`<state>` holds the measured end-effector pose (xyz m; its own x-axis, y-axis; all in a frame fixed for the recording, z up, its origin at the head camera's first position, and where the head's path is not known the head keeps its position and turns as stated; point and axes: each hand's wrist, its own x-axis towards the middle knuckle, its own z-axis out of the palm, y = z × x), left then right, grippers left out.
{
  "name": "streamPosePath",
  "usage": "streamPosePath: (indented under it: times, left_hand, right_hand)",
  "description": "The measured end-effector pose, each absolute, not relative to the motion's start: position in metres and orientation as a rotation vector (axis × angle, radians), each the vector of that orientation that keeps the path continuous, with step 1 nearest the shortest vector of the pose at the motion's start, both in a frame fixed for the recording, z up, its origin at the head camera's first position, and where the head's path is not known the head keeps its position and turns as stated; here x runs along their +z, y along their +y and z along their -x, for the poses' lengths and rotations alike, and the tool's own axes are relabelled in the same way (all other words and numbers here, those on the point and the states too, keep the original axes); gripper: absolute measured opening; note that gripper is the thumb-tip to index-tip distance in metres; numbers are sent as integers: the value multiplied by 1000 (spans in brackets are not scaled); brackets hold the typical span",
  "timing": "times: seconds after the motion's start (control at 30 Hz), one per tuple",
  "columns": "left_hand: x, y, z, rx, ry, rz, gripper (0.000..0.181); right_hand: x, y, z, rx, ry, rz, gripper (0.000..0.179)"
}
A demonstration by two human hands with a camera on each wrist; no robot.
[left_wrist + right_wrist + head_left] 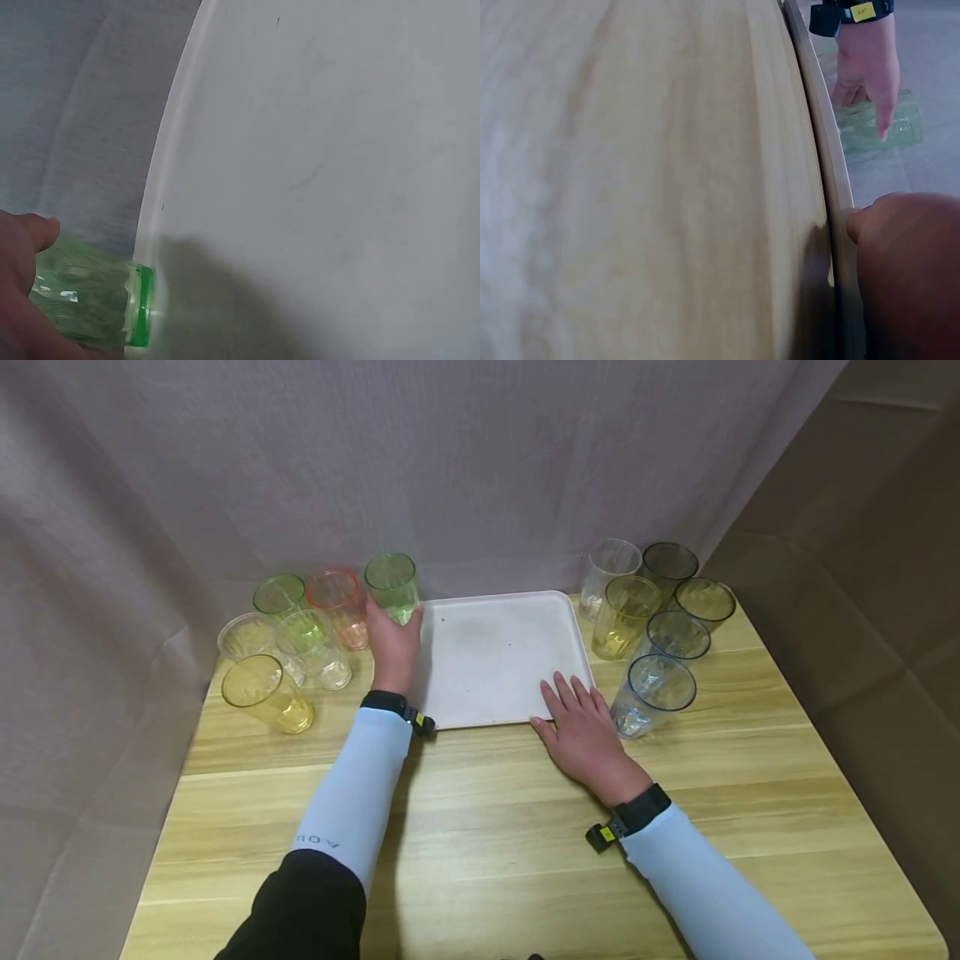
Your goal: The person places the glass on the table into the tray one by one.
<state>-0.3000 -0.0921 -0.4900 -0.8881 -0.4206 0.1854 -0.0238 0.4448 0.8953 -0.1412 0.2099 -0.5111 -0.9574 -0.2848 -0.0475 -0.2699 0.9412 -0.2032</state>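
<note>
My left hand (393, 647) grips a clear green tumbler (392, 583) at the back left corner of the white tray (502, 652). In the left wrist view, the base of the green tumbler (82, 296) is at the tray's rim (154, 180); I cannot tell whether it touches. Spread fingers of my right hand (588, 739) lie over the tray's front right corner, with the thumb at the front edge. The right wrist view shows my thumb (859, 223) against the rim. Right beside that hand stands a bluish clear tumbler (652, 693).
On the left stand an orange tumbler (341, 608), another green tumbler (283, 602), a yellow tumbler (266, 693) and clear ones (318, 647). Several more, among them an amber tumbler (626, 617) and a dark grey tumbler (669, 564), crowd the right. Grey cloth (487, 468) hangs behind the wooden table (495, 843).
</note>
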Motion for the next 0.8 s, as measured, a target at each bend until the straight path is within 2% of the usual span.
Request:
streamPosePath:
  times: [0.27, 0.5, 0.63, 0.8]
  left_hand:
    - [-483, -88, 265, -1520, -2287, -326, 94]
    - [-475, -98, 213, -1563, -2376, -310, 93]
    - [-469, -106, 185, -1541, -2422, -275, 85]
    - [-467, -118, 152, -1556, -2408, -220, 66]
  right_hand:
    - [-514, 210, 143, -298, 3022, 433, 71]
    - [-513, 210, 144, -288, 3022, 434, 71]
    - [-510, 209, 143, -294, 3017, 428, 71]
    - [-510, 209, 141, -313, 3022, 433, 70]
